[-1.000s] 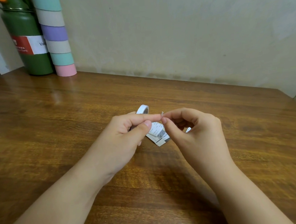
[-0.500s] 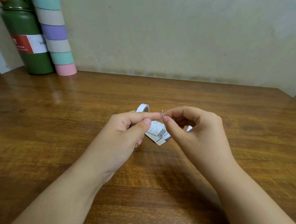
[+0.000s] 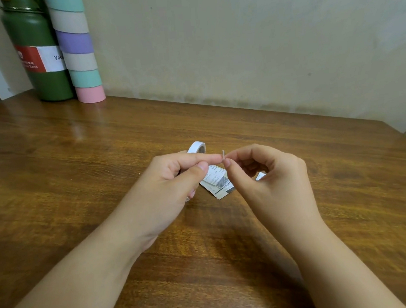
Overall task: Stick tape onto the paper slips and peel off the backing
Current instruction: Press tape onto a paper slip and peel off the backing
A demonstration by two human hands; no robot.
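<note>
A small sliver of tape (image 3: 223, 153) stands pinched between the 2 hands above a wooden table (image 3: 317, 195), its long axis near upright and its free end pointing up, just over the printed paper slips (image 3: 216, 180) that lie below it. The piece is too small and blurred to say for certain whether it is backing or tape. The left hand (image 3: 175, 176) grips it from the left of the slips, forefinger and thumb pressed together at the tip, the other fingers curled in. The right hand (image 3: 266, 174) meets it from the right of the slips, forefinger and thumb closed on the same sliver.

The slips sit fanned flat in a short pile, their long axis slanting from the far left to the near right. A white tape roll (image 3: 197, 147) stands on edge just beyond the slips, partly hidden by the left hand. Well beyond the slips to the far left, against the wall, stand a green flask (image 3: 37, 68) and a stack of pastel rolls (image 3: 79, 49), touching or nearly so.

The likely risk: the sticky strip may fold onto itself or cling to a fingertip as the nails part it, or the thin layer may tear short.
</note>
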